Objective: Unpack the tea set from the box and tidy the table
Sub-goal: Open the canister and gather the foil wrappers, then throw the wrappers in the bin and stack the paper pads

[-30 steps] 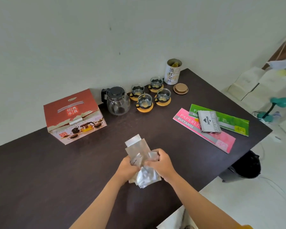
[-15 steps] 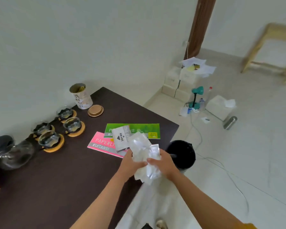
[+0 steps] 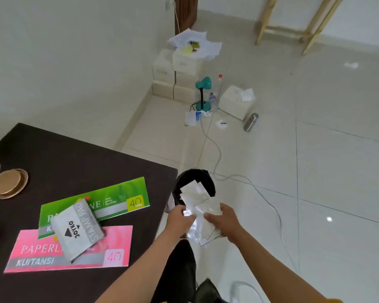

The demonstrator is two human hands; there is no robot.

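Held between left hand (image 3: pixel 179 219) and right hand (image 3: pixel 222 221), both closed on crumpled packing paper (image 3: pixel 198 206), just past the table (image 3: pixel 79 158) edge's right, above the black bin (image 3: pixel 208 182).

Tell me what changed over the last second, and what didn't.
Both hands, left hand and right hand, carried the wad of plastic packaging from above the table out past its edge, over the black bin. The view swung right. Still gripped by both hands; the booklets and stamp pad box lie as before.
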